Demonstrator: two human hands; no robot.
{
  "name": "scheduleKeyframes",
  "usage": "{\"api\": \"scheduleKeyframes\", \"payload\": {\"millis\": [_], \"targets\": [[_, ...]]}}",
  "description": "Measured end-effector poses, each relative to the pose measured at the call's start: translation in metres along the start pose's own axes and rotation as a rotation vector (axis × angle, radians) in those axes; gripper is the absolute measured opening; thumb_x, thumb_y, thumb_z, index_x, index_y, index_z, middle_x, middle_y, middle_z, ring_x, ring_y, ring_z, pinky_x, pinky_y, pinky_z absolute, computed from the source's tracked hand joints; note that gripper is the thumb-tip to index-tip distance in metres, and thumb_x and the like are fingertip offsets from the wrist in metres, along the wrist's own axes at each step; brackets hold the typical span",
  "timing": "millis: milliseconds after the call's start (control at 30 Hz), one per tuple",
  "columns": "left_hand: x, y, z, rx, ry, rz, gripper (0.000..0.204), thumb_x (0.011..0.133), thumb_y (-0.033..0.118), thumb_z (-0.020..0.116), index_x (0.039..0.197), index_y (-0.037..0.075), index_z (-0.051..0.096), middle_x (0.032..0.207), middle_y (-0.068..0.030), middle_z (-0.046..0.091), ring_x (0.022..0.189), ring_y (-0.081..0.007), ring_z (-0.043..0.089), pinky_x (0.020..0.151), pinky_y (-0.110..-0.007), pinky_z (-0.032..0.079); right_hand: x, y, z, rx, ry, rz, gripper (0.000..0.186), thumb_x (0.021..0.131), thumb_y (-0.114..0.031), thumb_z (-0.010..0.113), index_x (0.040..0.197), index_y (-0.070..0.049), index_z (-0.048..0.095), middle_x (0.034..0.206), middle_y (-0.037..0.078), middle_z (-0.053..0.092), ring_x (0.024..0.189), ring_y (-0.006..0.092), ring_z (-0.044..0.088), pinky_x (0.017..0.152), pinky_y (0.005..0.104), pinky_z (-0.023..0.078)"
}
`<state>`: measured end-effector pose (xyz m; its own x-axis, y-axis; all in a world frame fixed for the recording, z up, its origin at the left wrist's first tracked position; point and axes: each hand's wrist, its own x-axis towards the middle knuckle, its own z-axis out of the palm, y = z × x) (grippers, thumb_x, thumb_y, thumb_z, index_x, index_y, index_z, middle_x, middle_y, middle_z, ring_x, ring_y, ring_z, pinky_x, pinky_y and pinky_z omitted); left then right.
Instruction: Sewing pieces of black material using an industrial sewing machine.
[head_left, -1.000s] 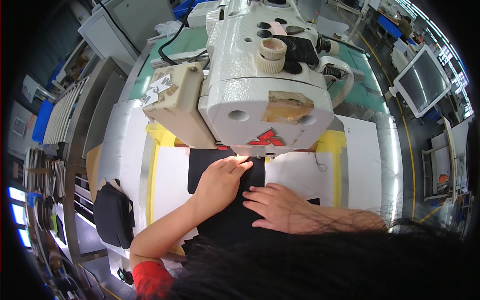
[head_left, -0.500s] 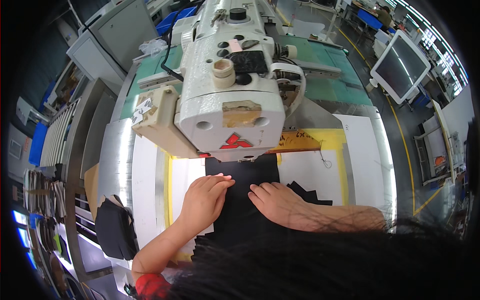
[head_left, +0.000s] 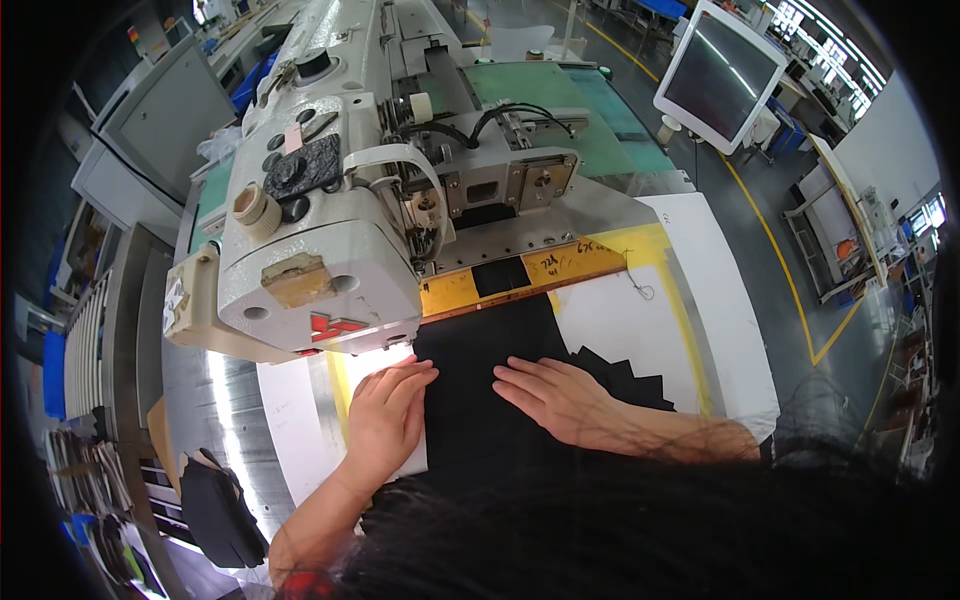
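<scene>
A black fabric panel (head_left: 470, 410) lies under both hands and runs up to the front edge of a yellow clamp plate (head_left: 560, 268) with a small black patch in it. My left hand (head_left: 388, 408) rests along the panel's left edge, its fingers stretched forward and close together. On the panel's right side, my right hand (head_left: 560, 402) lies flat with fingers pointing inward. Neither hand grips anything visible. A white industrial sewing machine head (head_left: 320, 245) stands just beyond my left hand. The near part of the fabric is hidden by dark hair.
Stepped black fabric pieces (head_left: 628, 383) lie right of my right hand on the white work surface (head_left: 610, 320). A folded black fabric bundle (head_left: 218, 512) sits at the left edge. A monitor (head_left: 722, 75) stands far right, and a loose thread (head_left: 642, 290) lies near the plate.
The view has shifted, so the machine head appears further left and more of the yellow clamp plate shows. Both hands stay on the fabric; my right fingers look straighter.
</scene>
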<state>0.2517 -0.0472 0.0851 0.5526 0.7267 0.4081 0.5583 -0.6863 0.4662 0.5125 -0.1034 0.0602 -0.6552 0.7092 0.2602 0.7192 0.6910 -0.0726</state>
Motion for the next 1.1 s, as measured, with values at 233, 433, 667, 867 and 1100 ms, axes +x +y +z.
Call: {"api": "scheduleKeyframes", "payload": {"millis": [233,433,667,867,1100], "targets": [[-0.006,-0.015,0.008,-0.063,0.121,0.002,0.023,0.081,-0.006,0.059,0.101,0.003,0.065,0.100,-0.0098,0.069,0.104,-0.0299,0.065,0.085,-0.039,0.051,-0.024,-0.052,-0.016,0.134,-0.094,-0.122,0.048,0.090,-0.020,0.047,0.131,0.004,0.052,0.130,0.022,0.057,0.119,0.0335,0.058,0.096,0.0428,0.049],[-0.006,-0.016,0.019,-0.058,0.051,-0.003,0.022,0.080,-0.006,0.059,0.098,0.003,0.066,0.101,-0.0085,0.069,0.105,-0.0289,0.065,0.085,-0.038,0.050,-0.030,-0.057,-0.009,0.173,-0.111,-0.135,0.050,0.091,-0.021,0.046,0.133,0.005,0.050,0.131,0.024,0.056,0.120,0.0363,0.057,0.098,0.0449,0.048],[-0.008,-0.017,0.022,-0.035,0.065,-0.003,0.022,0.080,-0.006,0.060,0.099,0.004,0.066,0.100,-0.0075,0.068,0.105,-0.0276,0.065,0.086,-0.037,0.050,-0.031,-0.061,-0.011,0.175,-0.168,-0.094,0.048,0.091,-0.022,0.048,0.131,0.003,0.051,0.130,0.021,0.057,0.121,0.0338,0.056,0.097,0.0436,0.048],[-0.012,-0.009,0.013,-0.004,0.074,0.006,0.022,0.080,-0.006,0.060,0.099,0.004,0.066,0.100,-0.0066,0.068,0.105,-0.0276,0.065,0.086,-0.038,0.050,-0.029,-0.066,-0.023,0.205,-0.169,-0.078,0.046,0.090,-0.020,0.049,0.131,0.000,0.052,0.129,0.018,0.059,0.119,0.0320,0.058,0.095,0.0421,0.049],[-0.023,-0.016,0.017,-0.027,0.228,0.000,0.027,0.083,-0.009,0.055,0.107,-0.001,0.064,0.108,-0.0178,0.064,0.107,-0.0360,0.063,0.093,-0.043,0.049,-0.054,0.026,-0.131,0.616,0.019,1.064,0.030,0.096,-0.025,0.058,0.107,0.002,0.066,0.090,0.012,0.070,0.082,0.0193,0.065,0.078,0.0316,0.050]]}}
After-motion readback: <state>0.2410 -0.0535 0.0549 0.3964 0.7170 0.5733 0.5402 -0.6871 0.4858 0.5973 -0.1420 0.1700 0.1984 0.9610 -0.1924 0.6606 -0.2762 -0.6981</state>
